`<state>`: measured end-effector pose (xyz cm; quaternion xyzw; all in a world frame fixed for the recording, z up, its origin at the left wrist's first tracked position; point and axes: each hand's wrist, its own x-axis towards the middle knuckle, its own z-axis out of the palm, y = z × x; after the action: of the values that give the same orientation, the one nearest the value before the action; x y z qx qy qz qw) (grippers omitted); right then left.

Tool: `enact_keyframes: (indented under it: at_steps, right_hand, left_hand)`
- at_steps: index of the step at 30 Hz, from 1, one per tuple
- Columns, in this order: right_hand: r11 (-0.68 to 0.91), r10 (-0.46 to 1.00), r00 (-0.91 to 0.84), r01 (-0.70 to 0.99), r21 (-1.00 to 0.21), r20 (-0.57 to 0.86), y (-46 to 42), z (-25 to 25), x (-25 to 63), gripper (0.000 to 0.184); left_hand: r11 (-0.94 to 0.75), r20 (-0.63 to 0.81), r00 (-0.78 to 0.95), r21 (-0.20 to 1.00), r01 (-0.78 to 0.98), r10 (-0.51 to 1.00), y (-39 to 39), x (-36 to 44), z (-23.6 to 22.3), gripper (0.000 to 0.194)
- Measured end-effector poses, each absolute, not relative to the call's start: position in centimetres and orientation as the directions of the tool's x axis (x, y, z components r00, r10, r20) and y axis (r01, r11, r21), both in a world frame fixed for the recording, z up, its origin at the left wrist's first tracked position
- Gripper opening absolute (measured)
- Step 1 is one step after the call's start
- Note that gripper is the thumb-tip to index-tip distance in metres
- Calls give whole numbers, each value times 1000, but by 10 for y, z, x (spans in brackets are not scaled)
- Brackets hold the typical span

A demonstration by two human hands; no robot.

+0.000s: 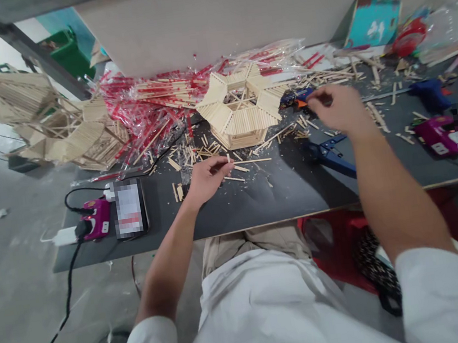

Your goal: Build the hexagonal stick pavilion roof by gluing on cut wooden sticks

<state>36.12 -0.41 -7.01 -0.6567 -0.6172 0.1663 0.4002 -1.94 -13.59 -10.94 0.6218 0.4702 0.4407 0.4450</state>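
Note:
My left hand (211, 177) is closed in a pinch on a short wooden stick (229, 159), just above the dark tabletop. A longer thin stick (255, 160) lies beside its fingertips. My right hand (337, 108) is raised on the right, thumb and fingers drawn together; whatever they hold, if anything, is too small to make out. Close to those fingers lies a blue tool with an orange part (301, 97), partly hidden. Between and beyond both hands stands a model of wooden sticks (245, 106) with a star-shaped, slatted top. Blue-handled cutters (331, 157) rest below my right hand.
Another stick model (74, 131) stands at the left. Red-marked plastic wrappers (139, 110) and loose sticks line the back. A phone (129, 208) and purple power strip (97, 218) sit front left. At right are a blue glue gun (431, 93) and second purple strip (441, 136).

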Motion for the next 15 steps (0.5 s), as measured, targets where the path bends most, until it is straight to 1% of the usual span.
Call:
enact_keyframes:
  at_steps: [2, 4, 5, 7, 9, 12, 13, 15]
  right_hand:
    - [3, 932, 246, 728, -685, 266, 43, -63, 370, 12]
    - [-95, 938, 285, 757, -647, 196, 92, -57, 380, 20]
    - [-127, 944, 288, 767, -629, 160, 115, -56, 385, 27]
    - [-169, 953, 286, 772, -613, 97, 152, -58, 393, 49]
    - [-182, 958, 279, 767, -615, 64, 178, -64, 399, 47]
    - [-112, 972, 220, 744, -658, 84, 200, -80, 404, 45]
    - [-57, 975, 188, 727, -684, 119, 205, -86, 405, 46]
    - [113, 961, 117, 659, -744, 250, 212, -96, 404, 47]
  left_hand:
    - [-172, 134, 166, 957, 235, 977, -136, -20, -110, 30]
    - [-183, 140, 163, 941, 285, 977, -137, -21, -110, 30]
    - [-190, 145, 161, 932, 308, 976, -137, -22, -109, 30]
    - [-217, 168, 163, 907, 359, 972, -138, -23, -107, 28]
    - [-261, 207, 171, 874, 411, 963, -138, -24, -105, 26]
    - [-314, 245, 205, 831, 459, 948, -139, -24, -104, 25]
    - [-326, 250, 218, 825, 462, 943, -139, -24, -103, 25]
    - [-339, 253, 239, 820, 461, 937, -139, -23, -103, 23]
